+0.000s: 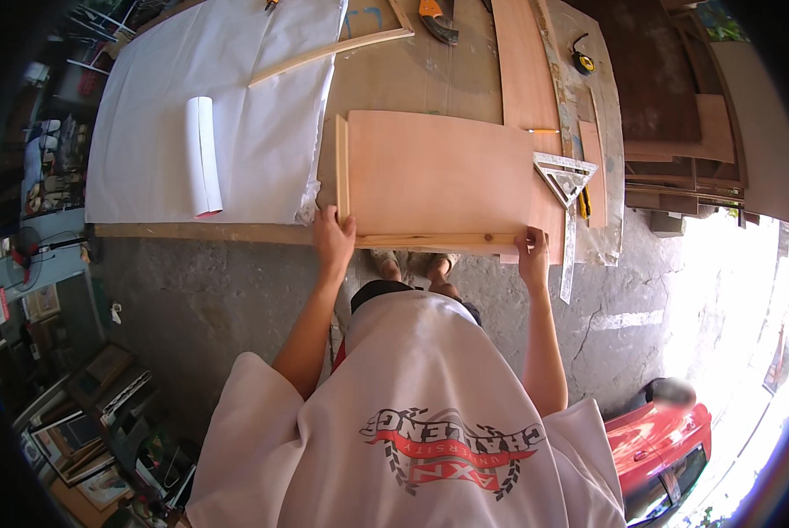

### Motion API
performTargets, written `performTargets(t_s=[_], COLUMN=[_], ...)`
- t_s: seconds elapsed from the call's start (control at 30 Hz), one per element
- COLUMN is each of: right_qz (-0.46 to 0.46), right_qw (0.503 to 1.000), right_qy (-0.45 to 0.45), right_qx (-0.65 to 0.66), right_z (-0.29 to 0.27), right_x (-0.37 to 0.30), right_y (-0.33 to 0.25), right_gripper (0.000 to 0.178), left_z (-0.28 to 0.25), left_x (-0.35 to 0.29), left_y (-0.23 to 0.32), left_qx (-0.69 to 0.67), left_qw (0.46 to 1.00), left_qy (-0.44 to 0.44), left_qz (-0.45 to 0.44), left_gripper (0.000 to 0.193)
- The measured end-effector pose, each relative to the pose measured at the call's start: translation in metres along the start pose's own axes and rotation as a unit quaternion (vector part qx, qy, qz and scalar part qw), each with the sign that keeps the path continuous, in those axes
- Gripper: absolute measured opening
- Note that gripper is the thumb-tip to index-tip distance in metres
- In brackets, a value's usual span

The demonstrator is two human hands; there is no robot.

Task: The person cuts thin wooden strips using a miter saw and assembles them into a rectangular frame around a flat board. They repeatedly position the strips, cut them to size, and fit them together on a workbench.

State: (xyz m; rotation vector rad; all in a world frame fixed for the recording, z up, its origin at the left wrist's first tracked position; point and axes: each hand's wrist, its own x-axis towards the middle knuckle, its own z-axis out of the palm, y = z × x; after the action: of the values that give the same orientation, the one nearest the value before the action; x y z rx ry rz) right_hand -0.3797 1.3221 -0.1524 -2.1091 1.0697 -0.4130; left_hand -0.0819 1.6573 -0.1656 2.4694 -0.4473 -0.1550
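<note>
A thin plywood panel [438,176] lies near the front edge of the workbench. Along its near edge runs a narrow wooden strip [438,239], and a second, shorter strip [341,163] stands along its left edge. At the corner where the two strips meet, my left hand [334,239] grips the left end of the near strip. My right hand [533,253] has its fingers closed on that strip's other end. Just beyond my right hand lies a metal triangular square [568,179], with a long ruler [568,264] jutting past the bench edge beneath it.
On the bench [394,79] are a pencil [543,131], a tape measure [583,62], a utility knife [585,202], a handsaw [436,21], a long plywood board [529,66] and an angled wooden strip [333,57]. A white roll [202,158] rests on a white sheet [262,114].
</note>
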Motion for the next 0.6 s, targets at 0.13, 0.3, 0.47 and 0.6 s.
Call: performTargets(t_s=[0.13,0.3,0.47,0.6], right_qz=[-0.060,-0.030,-0.028,-0.029], right_qw=[0.990,0.991,0.992,0.992], right_qy=[-0.056,-0.117,-0.080,-0.078], right_qx=[-0.118,-0.059,-0.093,-0.091], right_z=[-0.012,-0.030,-0.016,-0.024], right_x=[0.009,-0.011,-0.021,-0.031], right_y=[-0.010,-0.011,-0.013,-0.016], right_gripper=[0.033,0.053,0.055,0.051], left_z=[-0.006,-0.017,-0.023,-0.030], left_x=[-0.009,-0.030,-0.045,-0.054], left_y=[-0.009,-0.009,-0.010,-0.019], left_qx=[-0.011,-0.115,-0.041,-0.091], left_qw=[0.999,0.992,0.996,0.990], left_qy=[-0.043,-0.034,-0.038,-0.109], left_qz=[-0.019,-0.036,0.065,0.003], left_gripper=[0.045,0.079,0.095,0.095])
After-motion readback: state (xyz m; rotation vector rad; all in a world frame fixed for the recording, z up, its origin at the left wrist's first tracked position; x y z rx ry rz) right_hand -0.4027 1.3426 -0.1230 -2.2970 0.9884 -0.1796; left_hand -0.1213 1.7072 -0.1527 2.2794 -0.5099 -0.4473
